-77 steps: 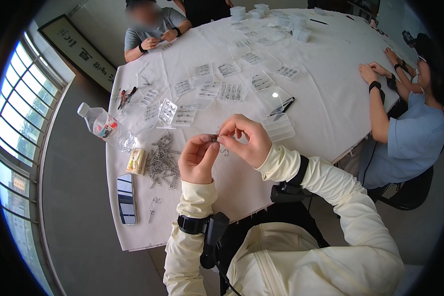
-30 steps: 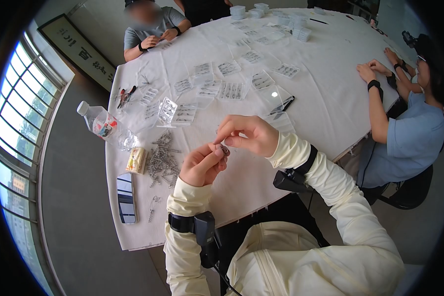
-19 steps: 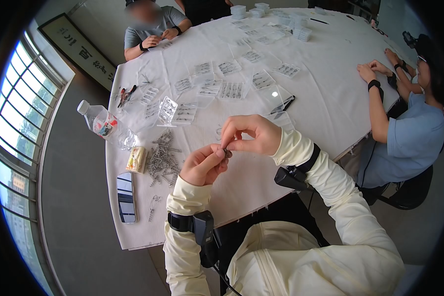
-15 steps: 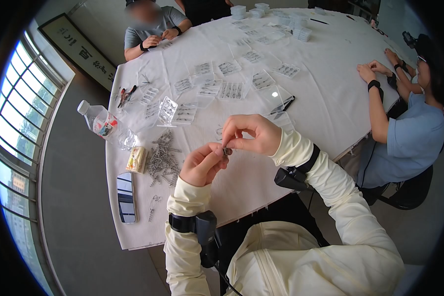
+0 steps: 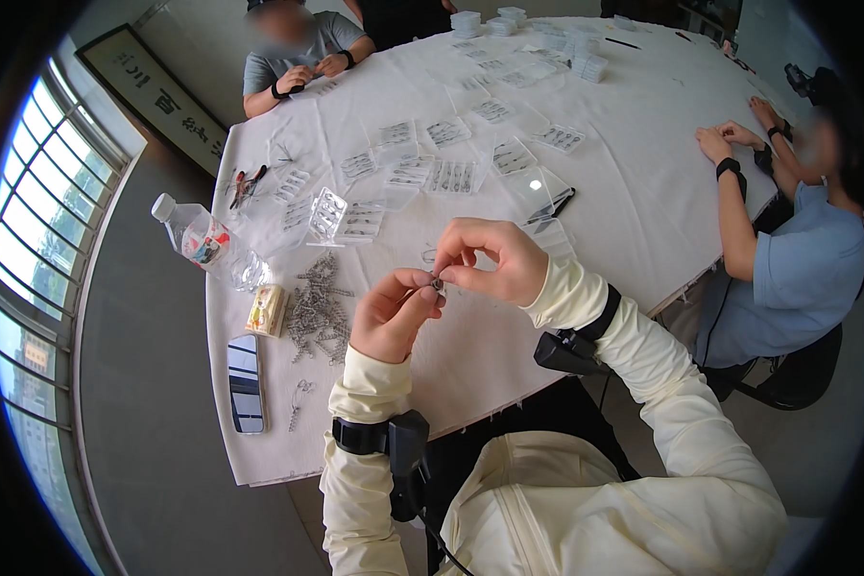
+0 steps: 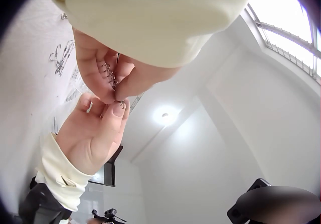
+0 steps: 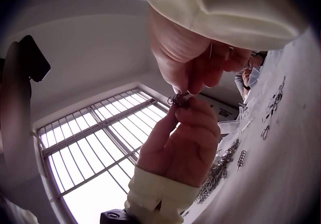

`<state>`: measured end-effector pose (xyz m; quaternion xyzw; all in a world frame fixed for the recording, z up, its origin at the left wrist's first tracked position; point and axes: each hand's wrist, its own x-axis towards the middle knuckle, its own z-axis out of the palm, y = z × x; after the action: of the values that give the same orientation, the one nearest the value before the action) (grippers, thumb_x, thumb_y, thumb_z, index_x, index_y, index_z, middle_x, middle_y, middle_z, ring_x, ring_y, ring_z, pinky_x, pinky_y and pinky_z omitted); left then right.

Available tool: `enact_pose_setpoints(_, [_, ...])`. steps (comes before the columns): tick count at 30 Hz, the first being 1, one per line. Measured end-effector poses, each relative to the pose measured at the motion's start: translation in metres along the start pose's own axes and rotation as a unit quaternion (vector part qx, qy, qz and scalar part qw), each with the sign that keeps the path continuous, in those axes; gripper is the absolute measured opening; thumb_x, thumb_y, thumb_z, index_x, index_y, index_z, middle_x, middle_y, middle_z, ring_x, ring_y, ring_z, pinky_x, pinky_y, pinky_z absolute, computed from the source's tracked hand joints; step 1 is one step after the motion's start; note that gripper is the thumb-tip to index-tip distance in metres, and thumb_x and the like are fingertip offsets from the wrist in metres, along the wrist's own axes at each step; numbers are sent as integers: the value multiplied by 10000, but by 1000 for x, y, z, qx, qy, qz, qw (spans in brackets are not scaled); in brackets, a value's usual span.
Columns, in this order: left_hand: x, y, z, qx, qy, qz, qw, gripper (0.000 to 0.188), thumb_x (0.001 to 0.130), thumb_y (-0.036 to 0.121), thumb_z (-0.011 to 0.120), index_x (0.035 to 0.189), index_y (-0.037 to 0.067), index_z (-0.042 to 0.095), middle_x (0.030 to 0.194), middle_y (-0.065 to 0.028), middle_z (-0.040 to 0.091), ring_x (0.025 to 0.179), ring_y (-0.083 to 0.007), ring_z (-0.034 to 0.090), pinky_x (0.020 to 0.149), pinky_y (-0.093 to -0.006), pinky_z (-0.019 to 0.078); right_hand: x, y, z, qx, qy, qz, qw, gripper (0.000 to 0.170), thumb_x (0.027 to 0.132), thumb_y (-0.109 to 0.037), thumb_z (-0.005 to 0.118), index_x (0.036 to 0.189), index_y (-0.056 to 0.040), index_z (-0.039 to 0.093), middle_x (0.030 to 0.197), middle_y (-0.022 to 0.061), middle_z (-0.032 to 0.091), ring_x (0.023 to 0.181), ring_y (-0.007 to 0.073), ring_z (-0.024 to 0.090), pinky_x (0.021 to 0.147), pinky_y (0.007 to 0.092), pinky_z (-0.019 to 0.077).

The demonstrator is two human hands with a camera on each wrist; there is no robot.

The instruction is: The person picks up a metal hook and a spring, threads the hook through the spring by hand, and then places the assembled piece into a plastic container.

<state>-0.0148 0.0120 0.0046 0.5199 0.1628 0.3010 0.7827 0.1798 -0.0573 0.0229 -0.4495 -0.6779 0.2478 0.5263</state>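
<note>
Above the table my two hands meet at the fingertips. My left hand [image 5: 386, 319] holds a small metal wire coil spring [image 6: 108, 74], which lies along its curled fingers in the left wrist view. The thumb and forefinger of my right hand [image 5: 497, 261] pinch a small dark wire piece [image 6: 122, 104] with a curved end, right at the spring's end. Small wire loops [image 7: 173, 100] stick out between the fingertips in the right wrist view. The fingers hide most of the joint. Loose wire hooks [image 6: 61, 58] lie on the cloth just beyond the hands.
A heap of wire springs [image 5: 317, 312] lies left of my hands. Around it are a tissue pack [image 5: 266, 313], a phone [image 5: 247, 384] and a plastic bottle [image 5: 206, 245]. Several clear boxes [image 5: 451, 178] of metal pieces and red-handled pliers [image 5: 247, 186] lie farther back. Other people sit around.
Over the earlier frames both hands have shifted slightly right, and the fingertips parted a little and came together again. Since half a second ago, the left hand has turned slightly.
</note>
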Motion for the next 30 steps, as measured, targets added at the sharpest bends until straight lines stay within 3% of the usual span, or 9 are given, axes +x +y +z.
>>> enact_pose_setpoints(21, [-1,3,5,45,0,-20,999,110,968,55,538,1049,-6,581,936,-64,623,834,-149,612,734,-255,491,0,-1,4,-25,13,-37,999,86,810,-55,660,873,-64,601,814,4,597,709,109,537,637,260,416])
enact_pose_setpoints(23, [-2,7,15,52,37,14,998,104,966,50,530,1056,1,550,973,-77,612,839,-150,616,724,-252,499,0,-2,4,-29,21,-35,999,83,814,-61,660,870,-62,599,809,7,592,708,114,535,636,263,416])
enact_pose_setpoints(30, [-2,5,14,100,46,56,992,124,942,54,580,1054,7,554,952,-53,610,812,-147,646,687,-249,513,-1,-1,5,-28,26,-37,999,82,830,-61,669,883,-60,606,808,14,593,699,125,529,640,273,422])
